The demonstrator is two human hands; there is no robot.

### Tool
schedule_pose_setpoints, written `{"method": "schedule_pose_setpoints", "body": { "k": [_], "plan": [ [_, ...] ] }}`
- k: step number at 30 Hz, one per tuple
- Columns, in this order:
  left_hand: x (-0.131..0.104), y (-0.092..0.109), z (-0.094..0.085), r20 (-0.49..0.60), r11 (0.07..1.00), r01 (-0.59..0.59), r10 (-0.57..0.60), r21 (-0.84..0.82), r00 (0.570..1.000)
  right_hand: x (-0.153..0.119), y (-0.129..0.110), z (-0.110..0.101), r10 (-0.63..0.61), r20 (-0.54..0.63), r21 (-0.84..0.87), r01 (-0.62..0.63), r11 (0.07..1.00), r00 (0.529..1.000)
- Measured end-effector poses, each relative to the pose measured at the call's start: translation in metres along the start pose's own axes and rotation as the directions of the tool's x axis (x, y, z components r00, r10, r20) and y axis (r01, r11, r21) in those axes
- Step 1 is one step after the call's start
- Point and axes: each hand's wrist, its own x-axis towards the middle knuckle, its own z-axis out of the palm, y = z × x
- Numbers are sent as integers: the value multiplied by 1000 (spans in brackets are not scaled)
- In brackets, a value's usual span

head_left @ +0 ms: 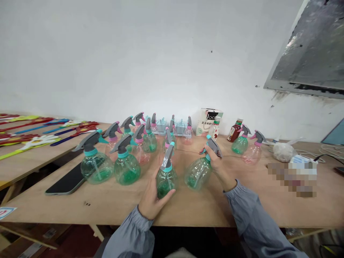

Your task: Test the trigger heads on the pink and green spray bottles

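Observation:
My left hand (154,197) is wrapped round the lower body of a green spray bottle (167,179) near the table's front edge. To its right, my right hand (214,159) grips the grey and teal head of another green spray bottle (197,173), which leans to the right. Two green bottles with teal collars, a left one (97,168) and a nearer one (127,168), stand left of my left hand. Behind them are several pink and green spray bottles (149,141). A green bottle (240,144) and a pink bottle (252,153) stand at the right.
A black phone (66,181) lies at the left of the wooden table (113,209). Colourful hand-shaped items (40,141) cover another table. At the back stand a box (205,122), a clear bottle (215,129) and a brown bottle (234,131). A plastic bag (283,152) and cables are right.

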Motion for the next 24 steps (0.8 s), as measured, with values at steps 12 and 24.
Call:
{"method": "schedule_pose_setpoints", "body": {
  "k": [12,24],
  "plan": [
    [-2,-1,1,1,999,31,-31,-27,1000,4,3,-4,40,67,91,-46,995,997],
    [0,1,0,-26,1000,-3,3,21,1000,1,-5,-3,-39,92,-40,43,998,995]
  ]
}}
